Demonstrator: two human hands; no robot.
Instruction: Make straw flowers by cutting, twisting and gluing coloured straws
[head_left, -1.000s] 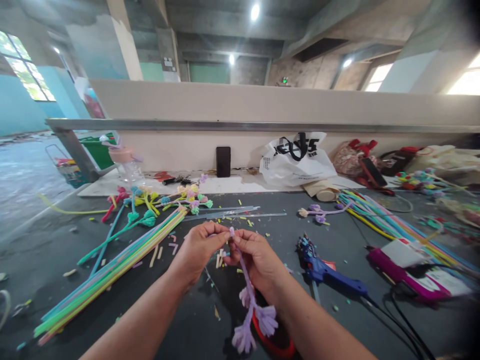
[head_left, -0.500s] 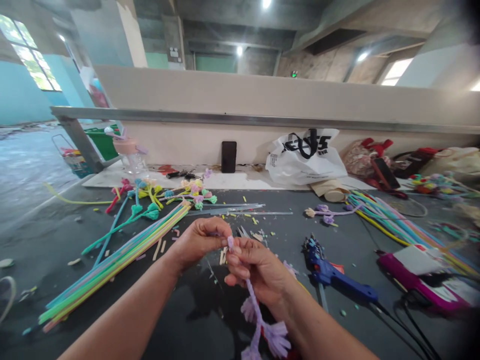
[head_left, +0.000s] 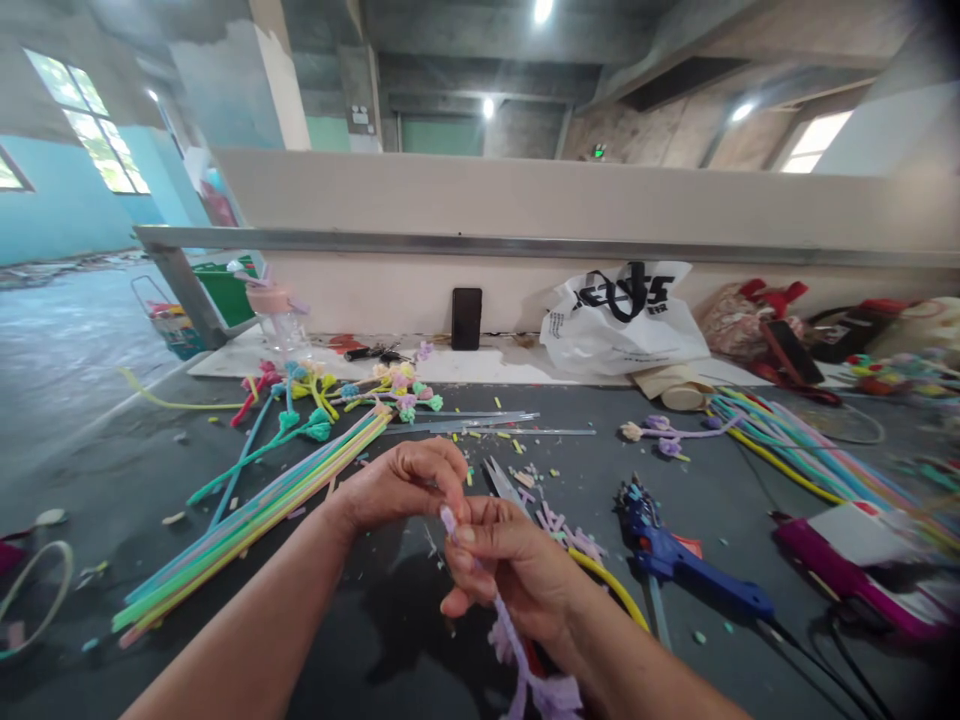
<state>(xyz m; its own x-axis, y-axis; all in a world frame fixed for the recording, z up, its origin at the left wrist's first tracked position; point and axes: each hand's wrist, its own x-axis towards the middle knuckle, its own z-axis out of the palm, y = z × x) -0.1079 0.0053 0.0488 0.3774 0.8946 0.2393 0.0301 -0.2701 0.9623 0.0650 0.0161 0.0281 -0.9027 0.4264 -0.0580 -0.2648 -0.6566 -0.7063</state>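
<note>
My right hand (head_left: pixel 506 555) grips a lilac pipe-cleaner stem (head_left: pixel 511 632) between thumb and fingers. Fluffy lilac petals (head_left: pixel 556 692) hang from its lower part, below the hand. The upper tip of the stem pokes out above the right thumb. At that tip, the thumb and fingers of my left hand (head_left: pixel 424 480) are pinched together; their exact contact is partly hidden. Scissors (head_left: pixel 505 484) lie under and beyond my right hand, blades pointing away, with the handles mostly covered. Short lilac clippings (head_left: pixel 559 525) are scattered beside the blades.
Bundled coloured pipe cleaners (head_left: pixel 262 510) lie left, near finished flowers (head_left: pixel 300 428). Clear glue sticks (head_left: pixel 487 425) lie ahead. To the right are a blue glue gun (head_left: pixel 690 570), its cord, and a magenta device (head_left: pixel 855 575). A phone (head_left: pixel 466 320) and white bag (head_left: pixel 622 325) stand behind.
The view has shifted slightly left. The stem's tip now leans left, its flowered end sits lower in view, and more of the scissors and lilac clippings shows.
</note>
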